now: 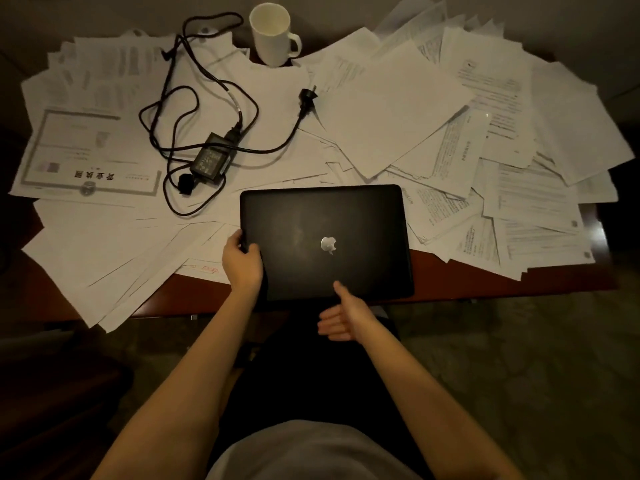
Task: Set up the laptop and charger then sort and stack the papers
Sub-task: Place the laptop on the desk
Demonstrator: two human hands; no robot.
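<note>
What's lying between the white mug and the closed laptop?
In the head view, only scattered papers lie between the mug and the laptop, crossed by the charger's cable.

A closed black laptop [325, 242], a pale logo showing on its lid, is lying flat at the near edge of the worktop [450, 289], its front edge jutting slightly past the rim and its far end resting on loose sheets. A black charger [213, 159] is sitting to its far left on the paper, its brick lying flat with cables looping around it in loose tangles; one lead is trailing right to a plug [308, 95] lying beyond the laptop. White papers [398, 109], some printed, some blank, are sprawling unsorted and overlapping across nearly the whole worktop, several hanging over the near left edge, with a bordered certificate-style sheet [86, 154] lying at far left.
</note>
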